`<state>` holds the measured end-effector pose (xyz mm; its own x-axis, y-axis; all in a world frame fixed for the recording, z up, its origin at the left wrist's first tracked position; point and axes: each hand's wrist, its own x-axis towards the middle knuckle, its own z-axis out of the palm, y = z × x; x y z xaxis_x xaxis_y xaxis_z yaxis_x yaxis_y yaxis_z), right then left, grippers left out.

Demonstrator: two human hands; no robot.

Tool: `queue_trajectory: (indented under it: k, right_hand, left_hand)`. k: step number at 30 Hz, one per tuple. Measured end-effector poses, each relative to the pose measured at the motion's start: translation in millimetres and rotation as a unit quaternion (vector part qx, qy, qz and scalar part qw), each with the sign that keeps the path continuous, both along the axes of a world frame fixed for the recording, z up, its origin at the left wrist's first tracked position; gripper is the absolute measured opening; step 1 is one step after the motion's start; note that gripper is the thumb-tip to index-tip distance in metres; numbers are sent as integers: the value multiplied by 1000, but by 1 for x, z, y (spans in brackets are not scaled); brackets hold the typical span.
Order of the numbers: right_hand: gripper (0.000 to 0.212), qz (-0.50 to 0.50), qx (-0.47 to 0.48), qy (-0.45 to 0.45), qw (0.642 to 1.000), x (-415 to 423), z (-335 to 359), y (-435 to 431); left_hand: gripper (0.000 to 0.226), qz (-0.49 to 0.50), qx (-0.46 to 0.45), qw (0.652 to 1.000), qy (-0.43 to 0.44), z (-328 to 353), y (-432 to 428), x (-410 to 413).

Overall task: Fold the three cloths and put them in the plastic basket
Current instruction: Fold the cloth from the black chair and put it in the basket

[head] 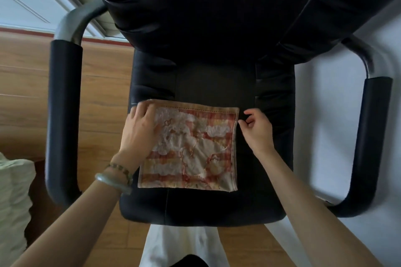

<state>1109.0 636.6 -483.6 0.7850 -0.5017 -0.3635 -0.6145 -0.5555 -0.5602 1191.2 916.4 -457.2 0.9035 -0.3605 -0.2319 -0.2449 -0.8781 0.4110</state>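
One cloth (pixel 195 149), orange and cream with a checked, cloudy print, lies flat as a near square on the black chair seat (pixel 195 208). My left hand (pixel 138 128) rests palm down on the cloth's left side, fingers spread over its far left corner. My right hand (pixel 257 130) is at the cloth's right edge near the far right corner, fingers loosely curled, fingertips touching or just off the hem. No other cloth and no plastic basket are in view.
The chair has padded black armrests, the left armrest (pixel 63 115) and the right armrest (pixel 375 136), and a tall black backrest (pixel 206 17). Wooden floor (pixel 104 84) lies to the left, a white surface (pixel 325 104) to the right, pale green bedding (pixel 13 191) at far left.
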Motion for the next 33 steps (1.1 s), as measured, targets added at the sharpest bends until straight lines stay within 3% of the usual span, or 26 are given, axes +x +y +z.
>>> queue_trajectory:
  k: [4,8,11,14,18,26,33]
  right_hand:
    - [12,135,14,14,991,-67,11,21]
    - [31,243,54,83,965,-129,12,31]
    - [44,357,7,118,927,-149,13,29]
    - [44,418,-77,87,901,-152,13,27]
    - [38,437,-136,37,888,-146,9,31]
    - [12,394,-137,-9,909,-153,13,31]
    - [9,334,-105,27,936,-189,35,32]
  left_hand:
    - [23,-79,20,995,58,2,29,-69]
    - [49,-90,41,985,142,6,55,-111]
    - [58,-122,76,978,154,4,67,-121]
    - [54,-151,96,973,143,1,74,-117]
    - [45,-196,110,968,110,-3,75,-111]
    - [26,-201,97,974,38,-2,83,-115]
    - [28,-281,81,954,68,25,87,-136]
